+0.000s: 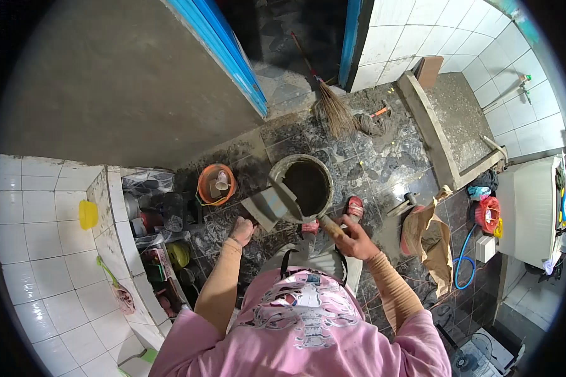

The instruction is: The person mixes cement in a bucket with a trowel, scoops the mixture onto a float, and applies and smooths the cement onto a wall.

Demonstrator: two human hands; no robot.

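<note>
My left hand (242, 231) is closed at the near edge of a flat grey plastering board (264, 208), which is held left of a bucket (275, 173). Dark grey wet mortar (306, 185) fills much of the bucket. My right hand (356, 240) grips the thick, mortar-stained brown handle of a tool (330, 227) at the bucket's near right rim. A narrow grey blade (285, 196) slants between the board and the bucket; I cannot tell for sure which tool it belongs to. My red slippers (354, 207) show just beyond my right hand.
An orange bucket (206, 191) with a cup inside stands left. Ahead lie a straw broom (336, 113) and an orange-handled hammer (380, 112). A torn paper sack (432, 242) and a blue hose (464, 264) are right. A low concrete curb (427, 129) borders the far-right corner.
</note>
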